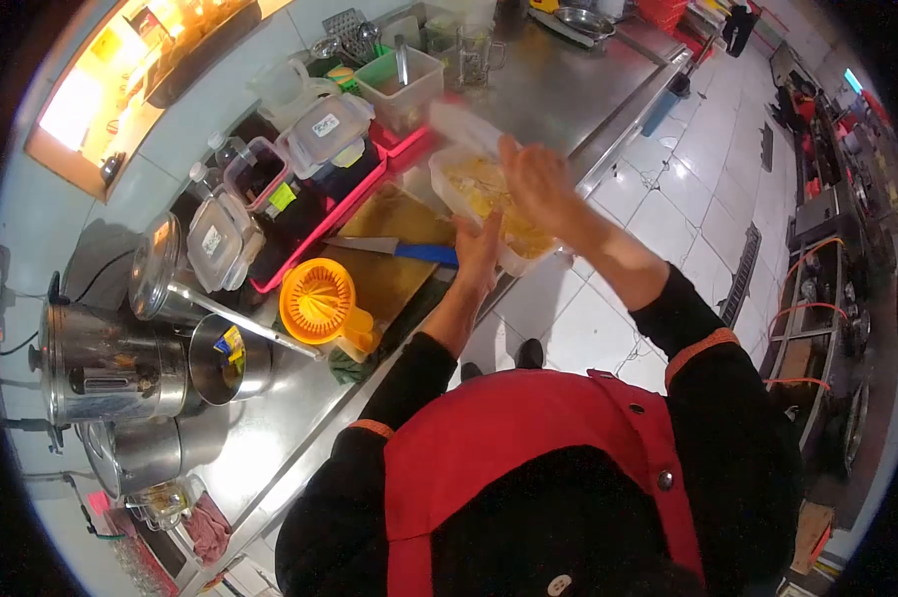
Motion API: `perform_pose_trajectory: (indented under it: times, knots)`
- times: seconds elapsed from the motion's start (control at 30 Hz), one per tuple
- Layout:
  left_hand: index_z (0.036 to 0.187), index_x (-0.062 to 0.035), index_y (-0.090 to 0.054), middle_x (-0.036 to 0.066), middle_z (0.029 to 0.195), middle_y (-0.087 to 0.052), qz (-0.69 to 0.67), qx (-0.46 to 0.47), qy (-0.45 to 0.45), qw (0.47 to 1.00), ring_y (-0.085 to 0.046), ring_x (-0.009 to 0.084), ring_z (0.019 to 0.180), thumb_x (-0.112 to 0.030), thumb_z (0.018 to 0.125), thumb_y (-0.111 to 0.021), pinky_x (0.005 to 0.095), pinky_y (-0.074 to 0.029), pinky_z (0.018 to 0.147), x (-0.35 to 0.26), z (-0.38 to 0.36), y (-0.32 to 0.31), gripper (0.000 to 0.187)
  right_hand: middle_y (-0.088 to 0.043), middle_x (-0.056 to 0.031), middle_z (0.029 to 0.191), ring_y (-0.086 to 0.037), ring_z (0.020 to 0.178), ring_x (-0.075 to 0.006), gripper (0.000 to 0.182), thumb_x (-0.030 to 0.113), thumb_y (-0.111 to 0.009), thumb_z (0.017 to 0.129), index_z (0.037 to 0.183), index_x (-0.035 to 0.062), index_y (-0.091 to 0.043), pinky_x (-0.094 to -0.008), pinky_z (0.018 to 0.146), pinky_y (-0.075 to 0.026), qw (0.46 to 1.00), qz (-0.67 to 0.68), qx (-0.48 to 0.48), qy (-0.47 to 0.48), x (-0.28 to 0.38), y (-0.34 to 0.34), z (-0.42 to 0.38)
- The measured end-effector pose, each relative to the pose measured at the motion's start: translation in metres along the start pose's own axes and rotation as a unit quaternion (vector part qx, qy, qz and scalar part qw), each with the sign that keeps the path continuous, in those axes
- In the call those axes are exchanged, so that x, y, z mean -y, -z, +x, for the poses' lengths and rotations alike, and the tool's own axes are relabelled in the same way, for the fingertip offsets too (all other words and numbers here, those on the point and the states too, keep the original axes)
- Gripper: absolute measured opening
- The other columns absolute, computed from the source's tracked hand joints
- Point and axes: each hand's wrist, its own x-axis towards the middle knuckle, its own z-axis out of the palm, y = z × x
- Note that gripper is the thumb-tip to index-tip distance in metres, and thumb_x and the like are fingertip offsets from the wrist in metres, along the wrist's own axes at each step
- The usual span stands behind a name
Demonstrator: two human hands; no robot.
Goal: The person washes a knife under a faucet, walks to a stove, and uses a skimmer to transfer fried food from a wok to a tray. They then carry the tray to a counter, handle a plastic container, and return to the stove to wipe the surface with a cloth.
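Note:
A white plastic container (443, 179) with a pale yellow mass inside stands at the counter's front edge. My left hand (479, 249) grips its near side, the thumb up by the rim. My right hand (540, 187) is closed over the container on a whitish flat piece (466, 125), smeared by motion; it may be a lid. Left of my left hand, a knife (424, 252) with a blue handle lies on a brown cutting board (374, 289). A yellow citrus juicer (317, 301) stands near my left forearm.
A pink-red tray (314, 239) with lidded tubs (324, 129) runs along the wall side. Behind are a clear bin (399, 88) and a glass mug (475, 58). Steel pots (110, 363) stand at left. The steel counter (558, 95) ends at a white tiled floor (618, 239).

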Motion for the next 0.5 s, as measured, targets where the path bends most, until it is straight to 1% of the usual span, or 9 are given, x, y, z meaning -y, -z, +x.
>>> perform_pose_trajectory:
  times: [0.03,0.1,0.13,0.2,0.23,0.3,0.33,0.4,0.5]
  knots:
    - [0.114,-0.0026,-0.028,0.012,0.106,-0.043,0.0,-0.001,0.0,1.0,-0.045,0.0198,0.093,-0.013,0.077,-0.054,0.0311,-0.041,0.075,0.002,-0.001,-0.001,0.046,-0.051,-0.0185,0.067,-0.052,0.069,-0.0361,0.035,0.015,-0.059,0.062,0.085,-0.0009,-0.038,-0.0425,0.057,-0.041,1.0,0.0,0.0,0.001,0.004,-0.002,-0.001]
    - [0.115,-0.0045,-0.029,0.011,0.106,-0.044,-0.017,-0.018,0.037,0.999,-0.047,0.0198,0.092,-0.019,0.076,-0.055,0.0305,-0.042,0.073,0.004,-0.003,0.002,0.049,-0.049,-0.0192,0.074,-0.052,0.074,-0.0349,0.041,0.02,-0.06,0.064,0.091,0.0007,-0.037,-0.0418,0.062,-0.041,0.993,0.061,0.101,-0.028,0.008,-0.007,-0.002]
    - [0.115,-0.0045,-0.029,0.011,0.106,-0.044,-0.017,-0.021,0.037,0.999,-0.047,0.0198,0.092,-0.019,0.076,-0.055,0.0305,-0.042,0.073,0.005,-0.003,0.004,0.049,-0.049,-0.0192,0.074,-0.052,0.074,-0.0349,0.041,0.02,-0.06,0.064,0.091,0.0007,-0.037,-0.0418,0.062,-0.041,0.992,0.062,0.102,-0.026,0.008,-0.007,-0.005]
    - [0.115,-0.0094,-0.029,0.01,0.105,-0.044,0.048,0.038,0.077,0.995,-0.048,0.0242,0.091,-0.043,0.078,-0.043,0.0382,-0.045,0.07,0.004,-0.004,0.011,0.052,-0.047,-0.0201,0.08,-0.05,0.079,-0.0359,0.045,0.024,-0.064,0.062,0.092,0.0036,-0.037,-0.0415,0.068,-0.04,0.981,0.119,0.151,-0.038,0.01,0.006,-0.007]
    - [0.115,-0.0094,-0.029,0.01,0.105,-0.044,0.049,0.035,0.075,0.995,-0.048,0.0242,0.091,-0.043,0.078,-0.043,0.0382,-0.045,0.07,0.002,-0.005,0.015,0.052,-0.047,-0.0201,0.08,-0.05,0.079,-0.0359,0.045,0.024,-0.064,0.062,0.092,0.0036,-0.037,-0.0415,0.068,-0.04,0.98,0.122,0.151,-0.036,0.008,0.002,-0.006]
    - [0.121,-0.0103,-0.024,0.011,0.107,-0.043,-0.093,0.036,0.134,0.986,-0.043,0.0283,0.098,-0.06,0.075,-0.03,0.0476,-0.04,0.073,-0.013,-0.014,0.013,0.068,-0.047,-0.0207,0.083,-0.049,0.08,-0.0376,0.05,0.026,-0.067,0.059,0.094,0.006,-0.037,-0.0423,0.07,-0.039,0.971,0.158,0.178,-0.03,0.001,-0.007,-0.007]
    - [0.121,-0.0103,-0.024,0.011,0.107,-0.043,-0.093,0.032,0.132,0.986,-0.043,0.0283,0.098,-0.06,0.075,-0.03,0.0476,-0.04,0.073,-0.019,-0.018,0.008,0.068,-0.047,-0.0207,0.083,-0.049,0.08,-0.0376,0.05,0.026,-0.067,0.059,0.094,0.006,-0.037,-0.0423,0.07,-0.039,0.97,0.16,0.179,-0.027,0.0,-0.008,-0.009]
    - [0.124,-0.0112,-0.021,0.012,0.112,-0.04,-0.111,0.014,0.154,0.982,-0.038,0.0302,0.104,-0.069,0.069,-0.024,0.0531,-0.036,0.075,-0.028,-0.022,0.002,0.079,-0.047,-0.0198,0.084,-0.049,0.08,-0.0384,0.054,0.026,-0.069,0.058,0.097,0.0057,-0.037,-0.0423,0.07,-0.039,0.968,0.181,0.173,0.015,0.002,-0.009,-0.013]
    - [0.121,-0.0128,-0.027,0.01,0.112,-0.041,-0.05,0.003,0.182,0.982,-0.042,0.028,0.101,-0.07,0.068,-0.025,0.0502,-0.037,0.076,-0.032,-0.019,-0.007,0.078,-0.048,-0.0201,0.08,-0.049,0.079,-0.0371,0.05,0.02,-0.066,0.059,0.097,0.0046,-0.038,-0.0416,0.07,-0.039,0.96,0.201,0.19,0.051,0.002,-0.008,-0.009]
